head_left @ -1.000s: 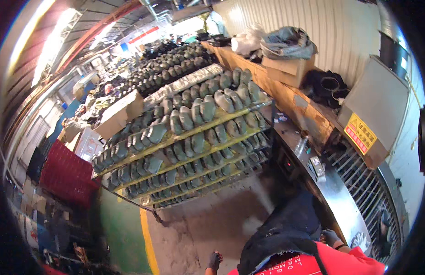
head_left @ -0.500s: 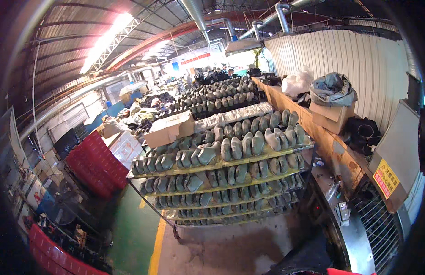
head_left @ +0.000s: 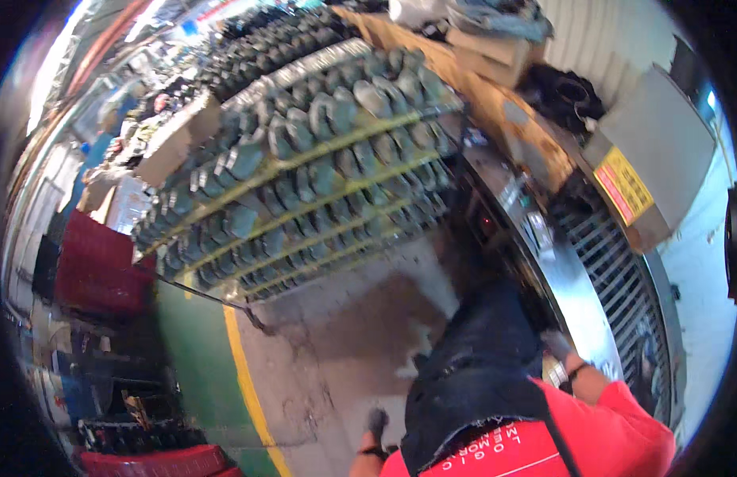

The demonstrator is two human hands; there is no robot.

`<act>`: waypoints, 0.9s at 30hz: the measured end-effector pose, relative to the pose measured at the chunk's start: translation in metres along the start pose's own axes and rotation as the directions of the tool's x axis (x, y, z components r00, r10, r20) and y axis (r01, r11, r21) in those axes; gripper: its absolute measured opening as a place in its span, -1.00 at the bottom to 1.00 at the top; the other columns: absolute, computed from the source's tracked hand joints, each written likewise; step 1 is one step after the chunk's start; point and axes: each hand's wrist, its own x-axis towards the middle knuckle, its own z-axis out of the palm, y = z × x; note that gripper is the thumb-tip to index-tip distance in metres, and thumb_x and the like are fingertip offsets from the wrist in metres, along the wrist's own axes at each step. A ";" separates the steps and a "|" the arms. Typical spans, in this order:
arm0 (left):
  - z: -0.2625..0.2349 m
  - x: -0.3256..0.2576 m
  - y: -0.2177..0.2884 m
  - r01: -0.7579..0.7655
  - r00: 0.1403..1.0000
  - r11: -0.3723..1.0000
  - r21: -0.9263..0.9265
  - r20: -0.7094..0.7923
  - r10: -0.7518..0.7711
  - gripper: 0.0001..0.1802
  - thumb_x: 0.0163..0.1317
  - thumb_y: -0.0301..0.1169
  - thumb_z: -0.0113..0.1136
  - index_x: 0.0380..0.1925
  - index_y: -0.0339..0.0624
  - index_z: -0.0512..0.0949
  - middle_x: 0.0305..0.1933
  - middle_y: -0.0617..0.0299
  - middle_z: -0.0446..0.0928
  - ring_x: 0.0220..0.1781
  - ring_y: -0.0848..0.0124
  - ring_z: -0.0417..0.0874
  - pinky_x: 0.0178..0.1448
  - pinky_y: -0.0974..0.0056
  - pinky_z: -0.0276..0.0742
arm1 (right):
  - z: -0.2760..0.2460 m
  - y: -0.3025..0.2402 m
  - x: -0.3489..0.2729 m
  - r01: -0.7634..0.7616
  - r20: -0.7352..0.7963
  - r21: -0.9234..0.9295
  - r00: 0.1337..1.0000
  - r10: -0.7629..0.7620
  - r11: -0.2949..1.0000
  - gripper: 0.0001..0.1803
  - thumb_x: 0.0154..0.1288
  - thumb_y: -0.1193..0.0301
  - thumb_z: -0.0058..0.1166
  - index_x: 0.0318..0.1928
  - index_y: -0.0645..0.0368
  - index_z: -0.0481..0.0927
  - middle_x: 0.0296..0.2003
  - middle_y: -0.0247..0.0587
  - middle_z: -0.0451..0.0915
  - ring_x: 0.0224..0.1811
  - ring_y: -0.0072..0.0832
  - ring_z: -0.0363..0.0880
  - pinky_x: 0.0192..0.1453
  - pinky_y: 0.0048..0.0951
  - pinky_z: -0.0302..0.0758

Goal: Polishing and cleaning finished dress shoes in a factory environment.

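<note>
View newly tipped down, bringing handwork back into sight. Close in, saw left grey-gloved hand (head_left: pixel 376 421) hanging low above grey concrete floor (head_left: pixel 336 381), grip unclear; right grey-gloved hand (head_left: pixel 556 343) beside long, silver metal bench (head_left: pixel 576 300), with pale, blurred object (head_left: pixel 553 371) just below, held or not unclear. Beyond, saw yellow-edged, tiered rack (head_left: pixel 342 141) bearing rounded, grey-green forms (head_left: pixel 246 161), untouched.

Tiered rack (head_left: pixel 344 141) holding grey-green pieces (head_left: pixel 332 116), metal bench (head_left: pixel 583 298) holding boxy object (head_left: pixel 537 230)
</note>
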 end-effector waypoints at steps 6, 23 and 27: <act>0.010 0.028 0.069 -0.143 0.961 0.881 -0.451 0.151 0.233 -0.70 0.54 -0.11 0.15 -0.38 0.10 0.40 -0.47 0.43 0.37 -0.46 0.54 0.37 -0.39 0.34 0.26 | -0.062 -0.102 0.072 -0.722 0.243 0.437 0.669 0.703 0.536 -0.77 0.43 0.18 0.10 -0.26 0.05 0.63 -0.41 -0.35 0.61 -0.45 -0.51 0.58 -0.49 -0.38 0.47; 0.021 -0.066 -0.099 0.255 0.960 0.963 -0.087 0.142 -0.242 -0.78 0.53 -0.18 0.07 -0.32 0.03 0.43 -0.41 0.27 0.52 -0.46 0.43 0.56 -0.44 0.35 0.41 | 0.057 0.067 -0.156 -0.651 0.663 0.691 0.399 0.634 -0.314 -0.66 0.56 0.18 0.03 0.11 0.08 0.70 -0.05 -0.22 0.76 0.04 -0.32 0.70 0.21 -0.27 0.61; 0.048 -0.056 -0.111 0.045 0.958 0.998 -0.036 0.284 -0.033 -0.77 0.54 -0.14 0.07 -0.28 0.03 0.45 -0.40 0.30 0.54 -0.46 0.41 0.55 -0.41 0.31 0.45 | 0.024 0.091 -0.126 -0.603 0.575 0.749 0.388 0.720 -0.274 -0.69 0.55 0.22 0.01 0.09 0.03 0.70 -0.09 -0.25 0.76 0.02 -0.37 0.70 0.17 -0.26 0.63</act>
